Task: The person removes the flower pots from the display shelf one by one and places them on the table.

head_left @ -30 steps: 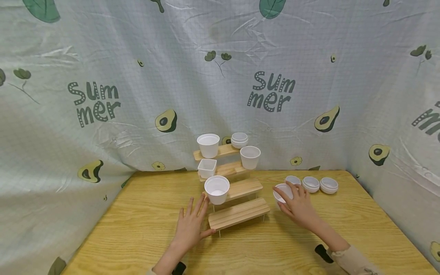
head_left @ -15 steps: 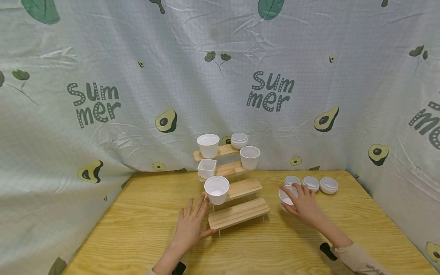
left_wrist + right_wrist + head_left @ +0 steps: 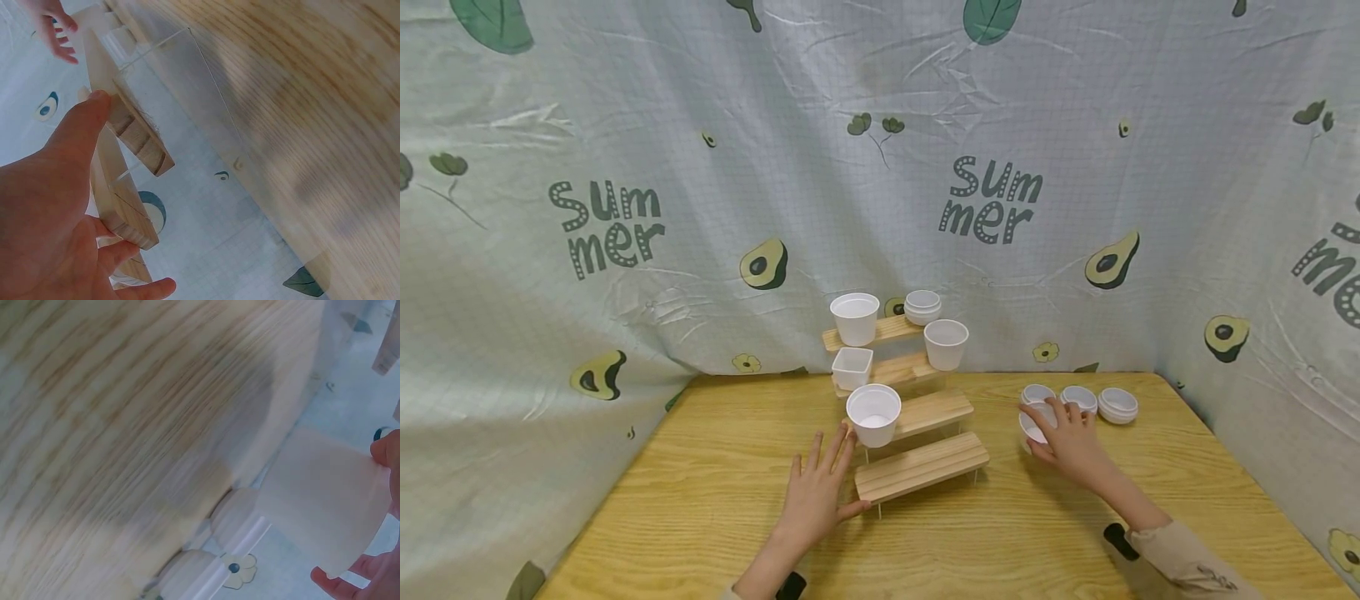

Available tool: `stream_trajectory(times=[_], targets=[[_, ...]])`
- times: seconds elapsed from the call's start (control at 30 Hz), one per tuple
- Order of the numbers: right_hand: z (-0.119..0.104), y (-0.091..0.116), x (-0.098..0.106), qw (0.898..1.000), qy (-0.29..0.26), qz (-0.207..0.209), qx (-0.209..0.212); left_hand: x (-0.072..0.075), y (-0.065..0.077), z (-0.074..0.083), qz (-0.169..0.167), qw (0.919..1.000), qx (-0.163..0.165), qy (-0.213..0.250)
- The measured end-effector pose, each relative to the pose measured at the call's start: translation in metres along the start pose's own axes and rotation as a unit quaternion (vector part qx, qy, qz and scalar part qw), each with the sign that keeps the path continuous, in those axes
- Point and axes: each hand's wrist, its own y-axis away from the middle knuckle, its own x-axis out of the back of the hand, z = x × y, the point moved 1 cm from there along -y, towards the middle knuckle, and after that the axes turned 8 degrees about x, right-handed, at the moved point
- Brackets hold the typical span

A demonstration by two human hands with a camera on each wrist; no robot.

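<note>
My right hand (image 3: 1077,446) pinches a white plastic pot (image 3: 325,497) at its rim, thumb and fingers on either side. In the right wrist view the pot's tapered wall shows against the backdrop. My left hand (image 3: 812,498), fingers spread, touches the left side of a stepped wooden stand (image 3: 921,468). Its thumb meets the end of the lowest shelf, as the left wrist view shows, and the other fingers reach along the shelf above. A white pot (image 3: 874,417) stands on that second shelf, right by my left fingertips.
Higher shelves carry two round tapered pots (image 3: 855,321), a square pot (image 3: 852,369) and a small ribbed pot (image 3: 922,308). Low ribbed pots (image 3: 1117,406) line the table's back right, partly behind my right hand. A printed curtain (image 3: 850,208) hangs behind the wooden table (image 3: 722,450).
My right hand has shifted to the right with the pot in its grip, towards the low ribbed pots. The left hand and the stand have kept their place.
</note>
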Motion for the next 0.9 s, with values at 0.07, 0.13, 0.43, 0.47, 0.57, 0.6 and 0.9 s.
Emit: stream_trajectory(times=[0.07,0.13,0.43,0.47,0.57,0.6,0.9], targets=[[0.001,0.000,-0.001,1.000,-0.002,-0.008,-0.008,0.000,0.000,0.000,0.000,1.0000,0.000,0.000],[0.002,0.000,-0.002,1.000,-0.006,-0.017,-0.016,0.000,0.000,0.000,0.001,1.0000,-0.001,0.001],[0.007,0.002,-0.007,0.999,-0.009,-0.025,-0.026,0.002,0.000,0.001,-0.002,1.0000,-0.001,0.002],[0.008,0.002,-0.008,0.999,-0.008,-0.027,-0.027,0.002,0.000,0.001,0.001,1.0000,-0.002,0.004],[0.008,0.002,-0.010,0.999,-0.006,-0.039,-0.034,0.002,0.001,0.000,0.021,0.9997,-0.010,0.011],[0.009,0.002,-0.011,0.998,-0.004,-0.046,-0.037,0.002,0.001,0.000,0.028,0.9994,-0.012,0.015],[0.013,0.003,-0.020,0.994,-0.010,-0.093,-0.062,-0.003,0.003,-0.002,0.062,0.9976,-0.024,0.020]])
